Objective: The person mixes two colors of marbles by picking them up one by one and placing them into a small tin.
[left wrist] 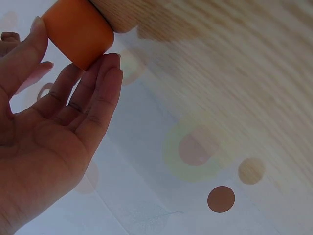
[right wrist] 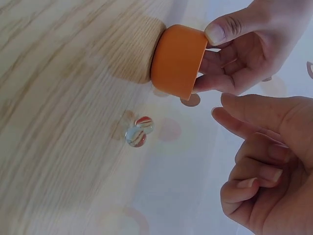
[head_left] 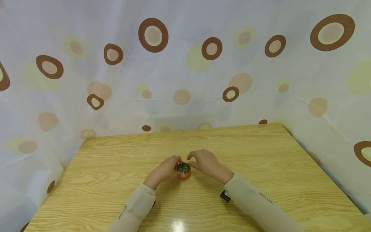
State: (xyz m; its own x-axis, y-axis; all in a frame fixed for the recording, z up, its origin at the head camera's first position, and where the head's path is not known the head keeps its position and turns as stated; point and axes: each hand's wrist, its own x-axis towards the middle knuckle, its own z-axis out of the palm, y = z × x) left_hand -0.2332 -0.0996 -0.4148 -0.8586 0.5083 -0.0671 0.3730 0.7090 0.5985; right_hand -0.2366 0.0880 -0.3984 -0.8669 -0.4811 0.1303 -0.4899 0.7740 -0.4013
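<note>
A small orange bowl stands on the wooden table, dark green and patterned within its rim; whether that is its lining or contents I cannot tell. My left hand grips its side, with the thumb at the rim and fingers around the wall. Close on the right is my right hand, apart from the bowl and holding nothing. Its thumb and forefinger are spread, while the other fingers bend loosely in the right wrist view. Two clear glass marbles with coloured swirls lie on the table beside the bowl.
The light wooden table meets a white curtain with brown and yellow circles at the back and sides. Near my right sleeve a black device sticks out under the wrist.
</note>
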